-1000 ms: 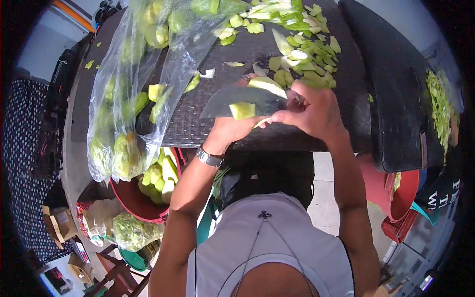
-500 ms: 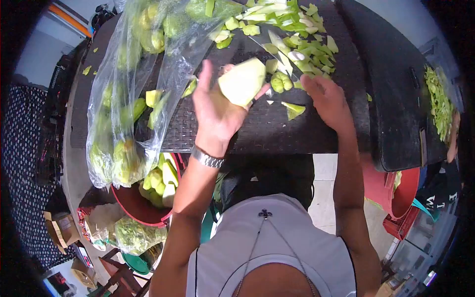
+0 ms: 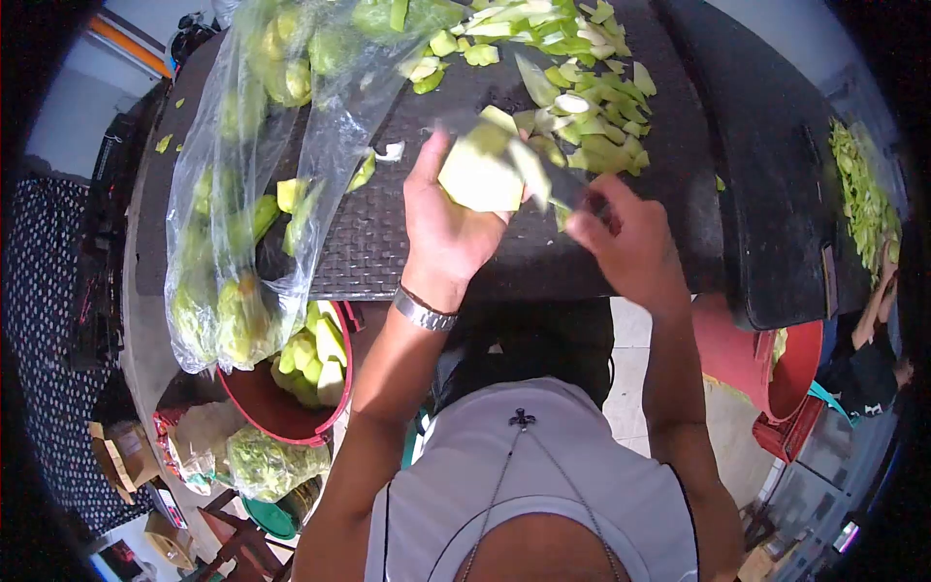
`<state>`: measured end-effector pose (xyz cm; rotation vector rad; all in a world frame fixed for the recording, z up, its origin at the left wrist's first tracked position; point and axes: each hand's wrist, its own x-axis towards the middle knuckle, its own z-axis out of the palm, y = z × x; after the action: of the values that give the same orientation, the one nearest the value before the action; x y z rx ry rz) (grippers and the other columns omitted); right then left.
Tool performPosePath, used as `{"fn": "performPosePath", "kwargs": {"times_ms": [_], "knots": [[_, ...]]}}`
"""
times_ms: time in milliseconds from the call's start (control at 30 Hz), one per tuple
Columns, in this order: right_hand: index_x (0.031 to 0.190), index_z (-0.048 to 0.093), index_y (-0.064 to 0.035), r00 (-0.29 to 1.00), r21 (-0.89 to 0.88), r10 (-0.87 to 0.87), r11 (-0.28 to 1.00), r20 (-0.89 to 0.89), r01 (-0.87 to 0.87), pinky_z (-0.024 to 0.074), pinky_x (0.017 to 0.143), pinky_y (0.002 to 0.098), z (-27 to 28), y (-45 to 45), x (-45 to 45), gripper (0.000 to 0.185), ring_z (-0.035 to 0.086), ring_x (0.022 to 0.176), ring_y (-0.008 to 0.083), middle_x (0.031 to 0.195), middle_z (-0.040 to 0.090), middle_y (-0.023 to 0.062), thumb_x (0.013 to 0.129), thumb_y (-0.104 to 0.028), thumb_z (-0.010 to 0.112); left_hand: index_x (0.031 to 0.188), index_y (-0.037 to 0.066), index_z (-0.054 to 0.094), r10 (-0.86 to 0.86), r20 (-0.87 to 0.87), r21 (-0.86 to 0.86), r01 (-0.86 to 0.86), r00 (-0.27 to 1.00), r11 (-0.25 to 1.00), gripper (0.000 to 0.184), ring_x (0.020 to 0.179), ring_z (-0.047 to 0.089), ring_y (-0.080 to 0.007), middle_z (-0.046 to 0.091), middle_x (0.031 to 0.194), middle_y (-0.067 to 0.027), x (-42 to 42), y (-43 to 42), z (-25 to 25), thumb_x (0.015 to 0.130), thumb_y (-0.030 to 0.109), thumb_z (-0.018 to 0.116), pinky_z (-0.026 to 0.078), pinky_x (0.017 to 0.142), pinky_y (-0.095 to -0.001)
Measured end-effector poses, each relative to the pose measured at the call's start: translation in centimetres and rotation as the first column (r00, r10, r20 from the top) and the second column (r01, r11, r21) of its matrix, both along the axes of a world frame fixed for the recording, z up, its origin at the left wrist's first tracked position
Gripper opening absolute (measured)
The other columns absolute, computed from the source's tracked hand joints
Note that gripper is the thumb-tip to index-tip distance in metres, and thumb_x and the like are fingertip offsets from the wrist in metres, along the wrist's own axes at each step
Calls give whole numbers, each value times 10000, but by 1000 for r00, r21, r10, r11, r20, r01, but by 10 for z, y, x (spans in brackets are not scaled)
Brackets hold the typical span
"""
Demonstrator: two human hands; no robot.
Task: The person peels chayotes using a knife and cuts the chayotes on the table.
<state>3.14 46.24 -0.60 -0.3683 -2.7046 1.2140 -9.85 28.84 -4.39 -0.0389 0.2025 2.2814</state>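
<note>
Green vegetables are held in a clear plastic bag, near a red bucket. Over the table, by the half-open left hand, a pale vegetable piece is cradled; beside it, a blurred knife is gripped in the closely curled right hand.

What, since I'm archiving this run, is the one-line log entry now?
left grip: holds cut vegetable | right grip: holds knife, blurred | table: cut pieces lying
</note>
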Motion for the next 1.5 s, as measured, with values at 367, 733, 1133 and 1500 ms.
{"fn": "performPosePath", "kwargs": {"times_ms": [367, 733, 1133, 1500], "knots": [[851, 555, -97, 968, 354, 235, 916, -84, -192, 528, 578, 382, -3, -12, -3, 507, 696, 602, 260, 655, 654, 44, 747, -475, 876, 1192, 21, 682, 62, 11, -216, -58, 998, 975, 440, 901, 737, -332, 753, 1070, -161, 14, -5, -6, 1004, 405, 574, 596, 860, -481], [1068, 726, -67, 984, -193, -113, 972, 135, 138, 517, 556, 385, -18, 51, -24, 608, 657, 553, 233, 653, 650, 115, 1014, -631, 507, 1298, -15, 590, 119, 69, -176, -105, 990, 979, 437, 1092, 650, -325, 674, 1232, -171, 19, -11, -1, 1045, 313, 450, 516, 955, -486], [1219, 594, -33, 975, -649, -6, 746, 220, 151, 454, 442, 279, -8, -35, 17, 391, 549, 453, 124, 626, 583, 50, 1118, -354, 396, 1206, 44, 601, 290, -32, -336, -284, 956, 898, 409, 1063, 683, -271, 689, 1144, -111, 25, 6, 2, 1074, 412, 484, 560, 943, -476], [1176, 543, -39, 963, -498, 54, 863, 263, 87, 461, 439, 306, 2, -43, 25, 272, 559, 438, 134, 597, 585, 60, 1103, -270, 419, 1190, 85, 618, 339, -50, -434, -327, 939, 840, 379, 1016, 689, -241, 697, 1094, -68, 22, 10, 1, 1075, 421, 486, 553, 929, -435]]}}
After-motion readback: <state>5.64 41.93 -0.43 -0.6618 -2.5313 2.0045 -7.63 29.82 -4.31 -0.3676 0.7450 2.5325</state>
